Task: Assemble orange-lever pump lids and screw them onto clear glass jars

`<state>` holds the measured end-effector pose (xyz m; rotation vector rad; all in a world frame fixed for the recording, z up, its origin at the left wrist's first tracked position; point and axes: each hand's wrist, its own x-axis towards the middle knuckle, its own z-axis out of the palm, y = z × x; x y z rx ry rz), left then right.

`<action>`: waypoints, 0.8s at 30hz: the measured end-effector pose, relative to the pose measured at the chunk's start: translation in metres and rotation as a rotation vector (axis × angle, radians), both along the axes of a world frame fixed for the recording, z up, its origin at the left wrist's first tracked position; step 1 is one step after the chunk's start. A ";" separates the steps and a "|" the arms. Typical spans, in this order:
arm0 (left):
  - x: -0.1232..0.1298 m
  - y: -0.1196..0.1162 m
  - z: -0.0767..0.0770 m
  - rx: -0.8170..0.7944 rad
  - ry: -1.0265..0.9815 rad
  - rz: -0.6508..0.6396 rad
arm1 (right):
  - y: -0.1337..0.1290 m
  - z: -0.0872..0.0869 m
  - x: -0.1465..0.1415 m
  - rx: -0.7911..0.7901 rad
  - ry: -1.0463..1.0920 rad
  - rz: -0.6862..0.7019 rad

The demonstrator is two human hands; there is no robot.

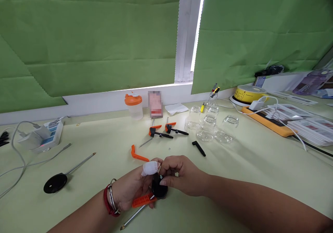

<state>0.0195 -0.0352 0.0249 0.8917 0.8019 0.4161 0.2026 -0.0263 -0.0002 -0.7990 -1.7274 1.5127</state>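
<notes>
Low in the middle of the head view, my left hand (137, 184), its thumb wrapped in white, closes around a black round part (159, 188). An orange handle (142, 200) and a metal rod (134, 216) stick out below that hand. The fingers of my right hand (186, 175) are pinched at the round part's upper edge, the thumb touching its face beside a small shiny piece (161, 177). What lies between those fingertips is hidden. Just beyond my hands are an orange angled handle (139, 154) and a black crank piece (199, 148).
Two black-and-orange assemblies (158, 133) lie farther back, near several upturned glass jars (206, 127). An orange-lidded cup (134, 106) stands by the wall. To the left are a black disc with a rod (56, 182) and a power strip (52, 135); an orange power strip (270, 122) is at right.
</notes>
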 end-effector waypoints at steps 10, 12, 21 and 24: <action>-0.001 -0.001 0.001 0.091 0.025 -0.075 | 0.000 0.004 0.001 0.035 0.082 0.057; -0.001 -0.001 0.000 0.102 0.010 -0.085 | 0.000 0.004 0.001 0.037 0.085 0.057; 0.003 -0.009 0.017 0.414 0.164 -0.012 | 0.003 0.001 0.004 0.051 0.027 -0.066; 0.007 -0.016 0.025 0.511 0.323 -0.007 | 0.004 0.000 0.005 0.100 0.072 -0.057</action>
